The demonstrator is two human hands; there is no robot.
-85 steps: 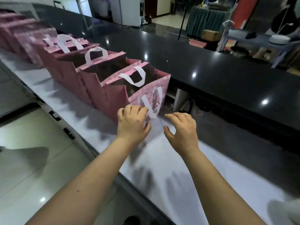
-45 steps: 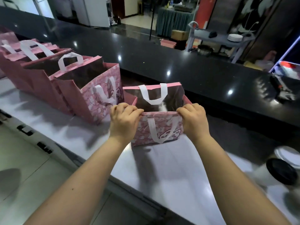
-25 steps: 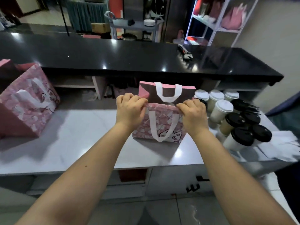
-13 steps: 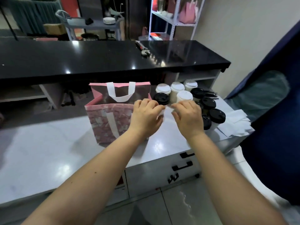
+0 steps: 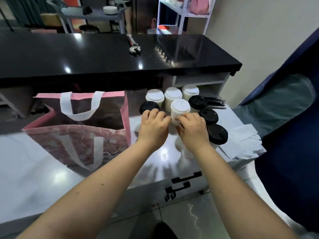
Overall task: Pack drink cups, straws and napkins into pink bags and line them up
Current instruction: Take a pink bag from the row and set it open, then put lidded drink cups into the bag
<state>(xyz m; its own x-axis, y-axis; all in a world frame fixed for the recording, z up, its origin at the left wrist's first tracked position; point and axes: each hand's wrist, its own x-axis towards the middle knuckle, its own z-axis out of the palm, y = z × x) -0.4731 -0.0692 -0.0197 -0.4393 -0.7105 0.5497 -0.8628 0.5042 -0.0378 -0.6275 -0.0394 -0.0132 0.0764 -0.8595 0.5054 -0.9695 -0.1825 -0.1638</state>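
An open pink bag [image 5: 114, 144] with white handles stands upright on the white counter [image 5: 34, 178], left of my hands. To its right stands a cluster of several paper cups, some with white lids, some with black. My left hand [image 5: 153, 129] curls round the black-lidded cup [image 5: 148, 106] nearest the bag. My right hand [image 5: 193, 131] grips the front white-lidded cup [image 5: 180, 106] by its body. Black straws [image 5: 215, 102] lie behind the cups, and white napkins [image 5: 241, 140] lie at the counter's right end.
A raised black counter [image 5: 103, 56] runs along the back, with a wrench [image 5: 134, 47] on it. A person in dark blue [image 5: 293, 144] stands close on the right. The counter's front edge with drawer handles [image 5: 184, 185] lies below my wrists.
I pulled one bag out of the row and slid it right along the counter, then let go of its rim. Both hands moved right onto the cups.
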